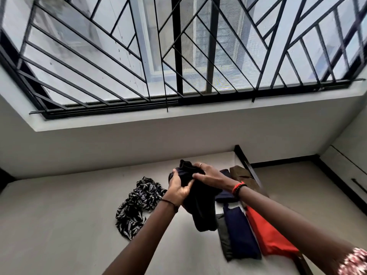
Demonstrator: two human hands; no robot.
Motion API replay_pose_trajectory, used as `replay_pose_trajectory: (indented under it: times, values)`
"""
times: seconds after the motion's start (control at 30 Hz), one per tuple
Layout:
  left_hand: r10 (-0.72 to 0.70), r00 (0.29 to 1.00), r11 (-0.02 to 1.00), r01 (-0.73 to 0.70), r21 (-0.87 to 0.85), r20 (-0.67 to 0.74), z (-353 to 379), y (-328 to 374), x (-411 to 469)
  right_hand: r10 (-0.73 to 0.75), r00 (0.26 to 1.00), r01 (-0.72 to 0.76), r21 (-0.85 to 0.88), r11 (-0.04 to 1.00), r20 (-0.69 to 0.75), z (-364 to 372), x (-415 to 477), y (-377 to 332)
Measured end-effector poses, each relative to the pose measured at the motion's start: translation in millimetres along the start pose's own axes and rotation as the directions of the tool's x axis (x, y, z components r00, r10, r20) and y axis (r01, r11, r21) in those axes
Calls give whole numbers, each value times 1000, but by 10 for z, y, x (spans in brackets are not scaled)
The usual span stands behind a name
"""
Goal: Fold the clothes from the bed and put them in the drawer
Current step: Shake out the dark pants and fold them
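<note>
A black garment (200,203) hangs bunched above the bed (59,225), held up between both hands. My left hand (177,188) grips its left side, fingers curled into the cloth. My right hand (210,174) holds its top from the right, a ring on one finger. Below, near the bed's right edge, lie folded pieces side by side: a grey one (224,235), a navy one (240,233) and an orange-red one (268,235). A crumpled black-and-white leaf-print garment (137,203) lies on the sheet to the left of my hands.
A brown garment (243,175) and another navy piece (225,193) lie behind my right wrist by the dark bed frame (248,165). A cabinet front with a dark handle (357,185) stands at the right. A barred window (178,56) fills the wall ahead.
</note>
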State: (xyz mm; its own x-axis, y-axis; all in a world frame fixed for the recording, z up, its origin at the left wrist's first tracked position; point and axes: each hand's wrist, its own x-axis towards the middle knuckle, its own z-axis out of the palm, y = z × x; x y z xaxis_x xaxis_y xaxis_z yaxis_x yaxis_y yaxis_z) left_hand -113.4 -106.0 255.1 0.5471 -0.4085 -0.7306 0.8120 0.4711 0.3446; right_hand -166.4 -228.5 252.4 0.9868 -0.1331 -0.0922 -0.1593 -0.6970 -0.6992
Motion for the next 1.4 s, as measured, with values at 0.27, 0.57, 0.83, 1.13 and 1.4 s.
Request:
replay_pose_trajectory:
  times: [0.27,0.57,0.83,1.13,1.4]
  values:
    - [52,998,993,-55,103,24,-54,37,188,-15,999,18,-101,995,33,69,21,140]
    - [416,817,60,-463,884,400,-240,190,-58,13,998,-14,-23,1000,-54,131,1,253]
    - [-81,575,-951,-290,111,814,-323,436,176,-70,992,78,-73,994,101,159,17,149]
    - [-241,808,-894,-401,201,537,-109,583,-30,-31,964,44,-44,998,263,-17,-237,182]
    - [-438,868,-779,-496,383,235,-232,636,251,-36,934,89,-133,987,354,125,-171,375]
